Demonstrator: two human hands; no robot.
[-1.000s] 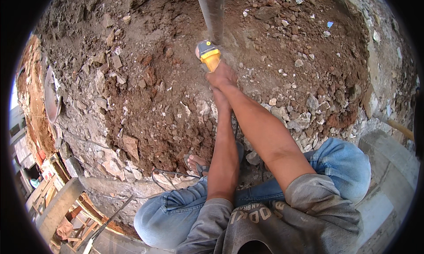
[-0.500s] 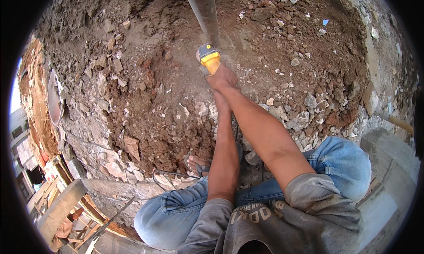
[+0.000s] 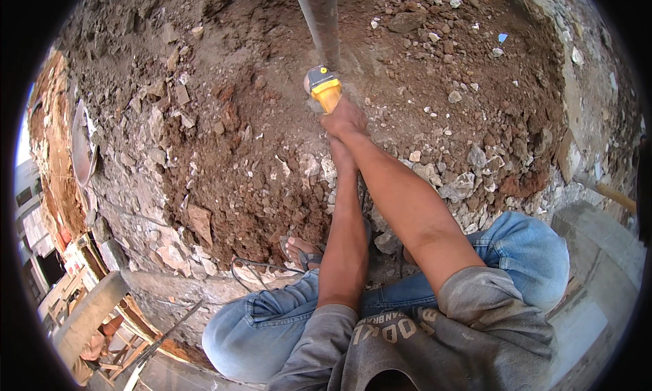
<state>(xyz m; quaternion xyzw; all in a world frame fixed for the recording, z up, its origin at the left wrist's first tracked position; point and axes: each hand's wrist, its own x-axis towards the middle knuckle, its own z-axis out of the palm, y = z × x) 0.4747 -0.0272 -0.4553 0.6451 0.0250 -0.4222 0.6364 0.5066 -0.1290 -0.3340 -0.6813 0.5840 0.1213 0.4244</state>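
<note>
A yellow angle grinder (image 3: 327,97) with a dark head points away from me, its head against the lower end of a grey metal pipe (image 3: 320,24). Part of a round disc shows at the head's left side. My right hand (image 3: 346,119) is wrapped round the grinder's body. Just behind it, my left hand (image 3: 341,152) is closed at the rear of the tool, its fingers mostly hidden under my right hand and forearm. The pipe rises from the dirt and leaves the view at the top.
Loose brown soil and broken stones (image 3: 462,185) cover the ground. A dark cable (image 3: 248,269) lies by my sandalled foot (image 3: 302,250). To the left are a shallow pan (image 3: 83,146) and wooden planks (image 3: 92,316); a wooden handle (image 3: 614,195) and concrete block (image 3: 601,245) stand right.
The view has shifted very slightly. Both hands and the angle grinder keep the same place against the pipe.
</note>
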